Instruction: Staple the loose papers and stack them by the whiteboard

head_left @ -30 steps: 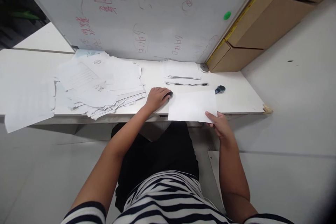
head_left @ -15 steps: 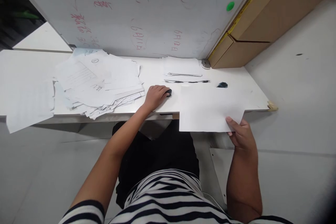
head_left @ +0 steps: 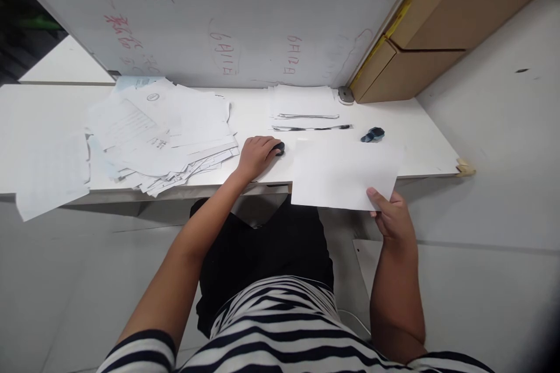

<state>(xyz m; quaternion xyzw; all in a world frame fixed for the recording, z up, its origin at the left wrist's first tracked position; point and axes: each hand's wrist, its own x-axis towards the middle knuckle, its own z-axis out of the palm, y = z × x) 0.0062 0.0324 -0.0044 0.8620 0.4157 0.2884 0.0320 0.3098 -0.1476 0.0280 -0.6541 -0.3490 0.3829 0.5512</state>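
My right hand [head_left: 391,213] pinches a blank white sheet of paper [head_left: 341,178] by its lower right corner, thumb on top and fingers beneath. The sheet extends over the table's front edge. On the tabletop my left hand [head_left: 259,156] is closed on a small black object [head_left: 280,149]; most of it is hidden by the fingers, and its kind cannot be made out. A dark blue-black object [head_left: 373,134], perhaps a small tool, lies just beyond the sheet's upper right part. Behind the sheet is a long thin black-and-white strip [head_left: 312,127].
A messy heap of papers [head_left: 161,134] covers the left of the white table [head_left: 431,151], with one sheet [head_left: 50,178] overhanging the front edge. A neater paper stack [head_left: 301,100] lies by the whiteboard [head_left: 254,23]. Cardboard boxes [head_left: 406,73] stand at the right back.
The sheet and my right hand have shifted slightly left and up in view, uncovering more of the blue-black object. My left hand stays on the small black object. The camera view has tilted a little.
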